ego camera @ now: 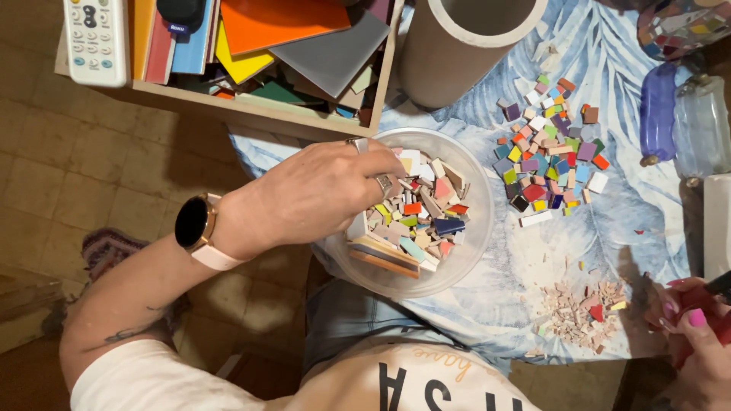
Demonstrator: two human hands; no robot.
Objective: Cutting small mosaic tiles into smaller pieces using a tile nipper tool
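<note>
Blue leaf-patterned cloth (609, 68) covers the tabletop in front of me, with brown floor tiles (68, 167) off at nine o'clock. At the centre sits a clear plastic bowl (472, 251) holding a heap of broken tile pieces (415, 221) in pink, cream, blue, red and yellow. My left hand (320, 190), rings on its fingers and a watch (194, 224) at the wrist, dips into the bowl from nine o'clock, fingertips curled among the pieces; whether they pinch one I cannot tell. At two o'clock lie small coloured squares (548, 148), loose on the cloth. At eleven, a wooden box (251, 106) holds whole tiles. At five o'clock lie pale chips (575, 308). My right hand (697, 342) grips a red tool, mostly cut off.
</note>
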